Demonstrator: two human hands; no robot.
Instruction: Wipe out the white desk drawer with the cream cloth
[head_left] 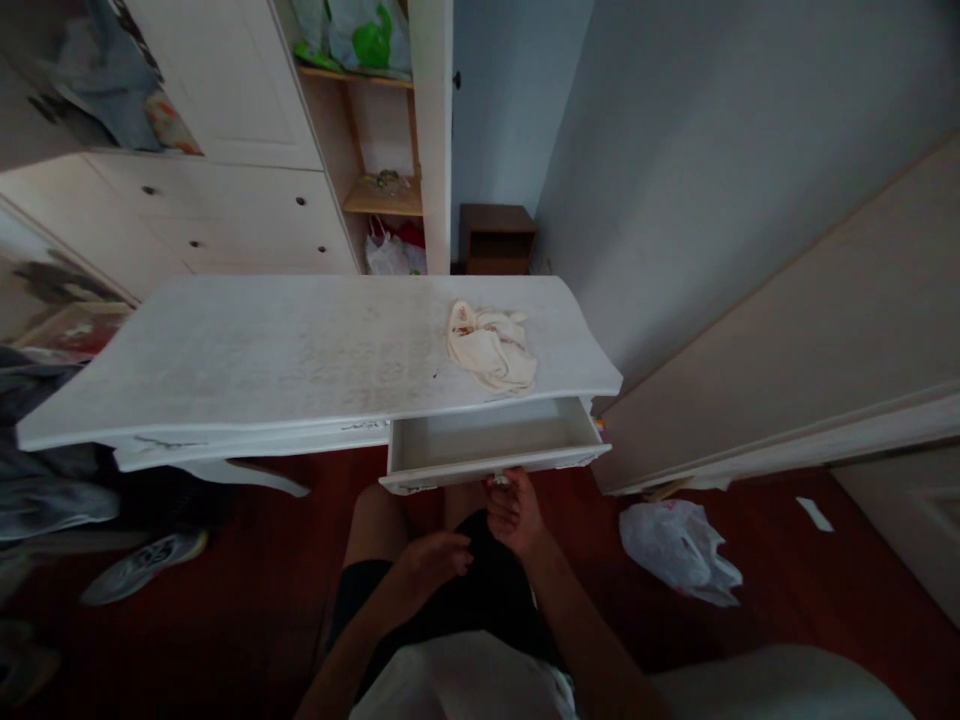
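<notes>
Our right hand point(514, 512) has its fingers closed on the small knob point(499, 480) at about the middle of the drawer front. The drawer point(487, 470) stands partly out of the table's near side, toward the right end, above our legs. We would do best to keep the force level and straight along the slide; with only one knob to hold, a sideways tug could make the drawer bind. A slow, even motion seems wise, with our knees kept clear of the front.

Our right forearm slants forward and inward from the lower right, fingers curled back toward the palm. Our left hand point(433, 568) hovers over our lap, fingers bent toward the right hand, apart from the drawer. Its palm is hidden, so we cannot tell whether it is closed. Beyond, a crumpled cloth point(495, 345) lies on the table point(262, 340), behind the drawer.
</notes>
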